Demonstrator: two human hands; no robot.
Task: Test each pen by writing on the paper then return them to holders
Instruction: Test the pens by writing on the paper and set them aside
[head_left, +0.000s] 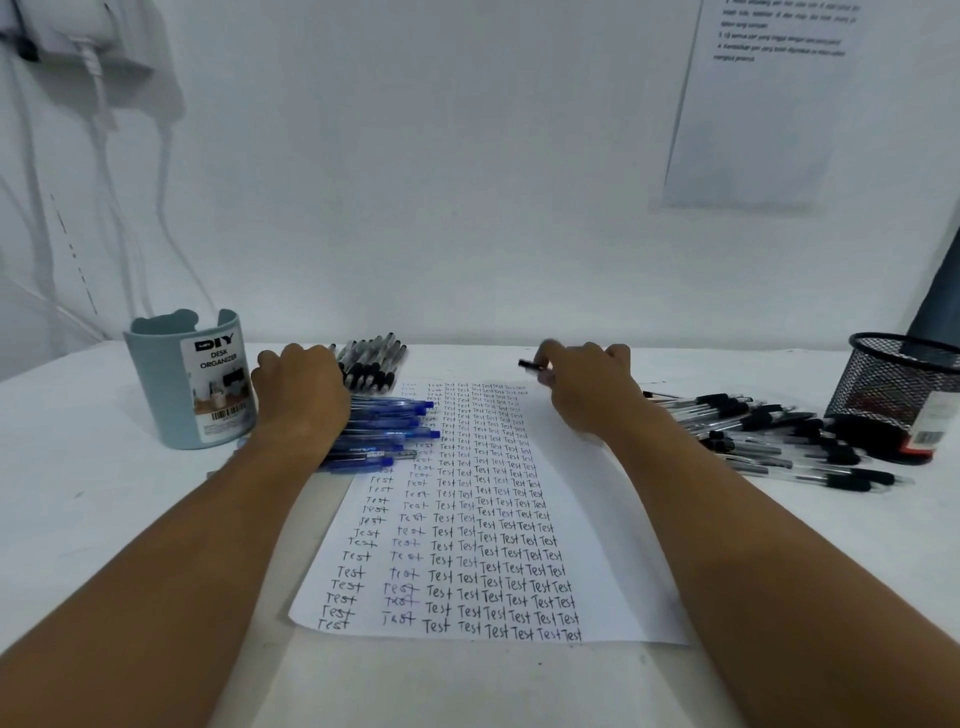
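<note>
Starting on the left: the pale blue plastic desk organizer cup (189, 379) with the DIY label stands just beside my left hand (301, 395). That hand rests knuckles-up on the stack of blue click pens (384, 431), with the row of clear black-grip pens (371, 364) just behind it. Its fingers are curled under out of view, so I honestly can't tell if it's gripping a pen or just pinning the stack.

The white sheet of paper (597, 519) lies in the middle, its left part packed with columns of "Test". The right strip is bare, so I figure the next word goes there. Best bet: keep the sheet pinned flat and write small, since room is running out.

My right hand (587, 384) hovers near the paper's top right corner, fingers pinched round a small dark pen tip or cap (530, 365). It's blurry, so I can't say which, and the rest of the pen is hidden.

Further right is a loose heap of clear pens with black grips (779, 436), touching the black wire mesh holder (898, 389), which the frame edge cuts off. I can't see inside either holder.
</note>
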